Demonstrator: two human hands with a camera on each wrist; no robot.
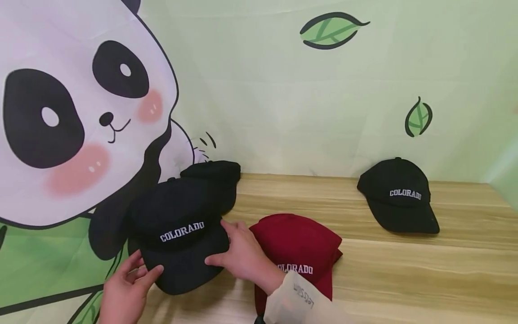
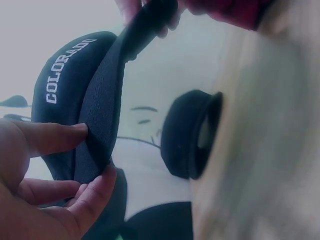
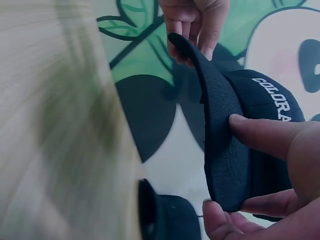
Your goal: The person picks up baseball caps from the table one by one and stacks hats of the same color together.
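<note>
A black baseball cap (image 1: pixel 178 229) with white COLORADO lettering is held up off the table between both hands, its brim toward the wearer. My left hand (image 1: pixel 131 285) pinches one side of the brim, thumb on top and fingers beneath, as the left wrist view also shows on the cap (image 2: pixel 75 90). At the brim's other side, my right hand (image 1: pixel 247 254) grips it the same way; in the right wrist view its thumb presses on the brim (image 3: pixel 222 145). Behind the held cap sits another black cap (image 1: pixel 214 175), partly covered by it.
A dark red COLORADO cap (image 1: pixel 297 238) lies on the wooden tabletop (image 1: pixel 404 279), partly hidden by the right forearm. Farther right and back rests a third black cap (image 1: pixel 396 198). A green backdrop (image 1: pixel 263 90) with a printed panda rises behind the table and on the left.
</note>
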